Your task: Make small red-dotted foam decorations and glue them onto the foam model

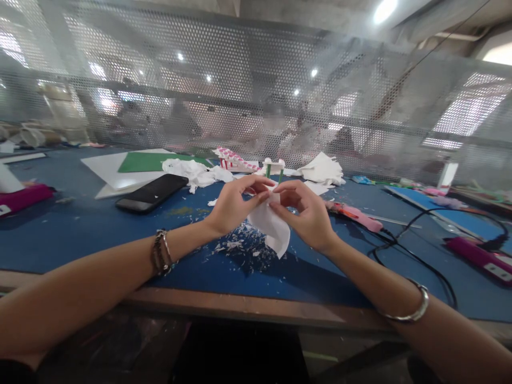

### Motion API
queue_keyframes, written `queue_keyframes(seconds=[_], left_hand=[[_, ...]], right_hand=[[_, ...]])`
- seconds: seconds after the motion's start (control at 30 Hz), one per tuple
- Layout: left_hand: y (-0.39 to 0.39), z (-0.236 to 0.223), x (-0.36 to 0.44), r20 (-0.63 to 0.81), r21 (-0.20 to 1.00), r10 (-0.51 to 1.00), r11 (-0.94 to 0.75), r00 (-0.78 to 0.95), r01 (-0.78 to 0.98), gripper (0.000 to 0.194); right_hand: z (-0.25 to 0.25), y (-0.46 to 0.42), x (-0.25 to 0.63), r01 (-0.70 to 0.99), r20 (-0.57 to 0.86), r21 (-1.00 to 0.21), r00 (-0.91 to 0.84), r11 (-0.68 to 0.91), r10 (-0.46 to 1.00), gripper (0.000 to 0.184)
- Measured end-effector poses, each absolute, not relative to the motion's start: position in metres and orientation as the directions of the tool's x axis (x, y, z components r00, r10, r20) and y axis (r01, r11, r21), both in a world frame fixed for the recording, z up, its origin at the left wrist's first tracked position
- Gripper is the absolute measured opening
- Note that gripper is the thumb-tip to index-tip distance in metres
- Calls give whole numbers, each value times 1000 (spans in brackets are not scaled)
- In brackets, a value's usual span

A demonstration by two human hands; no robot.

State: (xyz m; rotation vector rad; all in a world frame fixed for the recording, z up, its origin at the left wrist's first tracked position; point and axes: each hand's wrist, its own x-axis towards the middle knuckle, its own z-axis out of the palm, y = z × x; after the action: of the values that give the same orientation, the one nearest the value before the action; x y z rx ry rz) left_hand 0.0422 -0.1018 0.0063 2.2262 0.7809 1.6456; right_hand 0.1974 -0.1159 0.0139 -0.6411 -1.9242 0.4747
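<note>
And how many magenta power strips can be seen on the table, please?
2. The left power strip is at the picture's left edge; the right power strip is at the right edge. Others may be hidden.

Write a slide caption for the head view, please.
Left hand and right hand hold a white sheet above white scraps on a blue table, a black phone nearby.

Blue table (92, 229), black phone (154, 193), scattered white scraps (234, 245)
</note>
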Motion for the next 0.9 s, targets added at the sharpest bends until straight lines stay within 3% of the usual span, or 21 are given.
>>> queue_keyframes(seconds=[0.1,0.27,0.53,0.8,0.9], left_hand=[[-100,7,43,785,537,580,-812,216,230,12],[-96,9,41,753,588,614,-790,239,176,10],[-97,8,40,697,645,649,-754,304,129,19],[-96,7,40,679,657,655,-744,331,126,22],[-96,8,40,676,656,658,-742,333,136,27]], right_hand=[[15,-117,198,269,698,-564,-351,781,625,8],[18,-116,201,275,682,-593,-328,757,653,11],[20,-114,206,404,736,-409,-384,818,557,14],[20,-114,204,442,726,-394,-387,806,568,14],[24,-115,206,516,744,-299,-400,803,534,11]])
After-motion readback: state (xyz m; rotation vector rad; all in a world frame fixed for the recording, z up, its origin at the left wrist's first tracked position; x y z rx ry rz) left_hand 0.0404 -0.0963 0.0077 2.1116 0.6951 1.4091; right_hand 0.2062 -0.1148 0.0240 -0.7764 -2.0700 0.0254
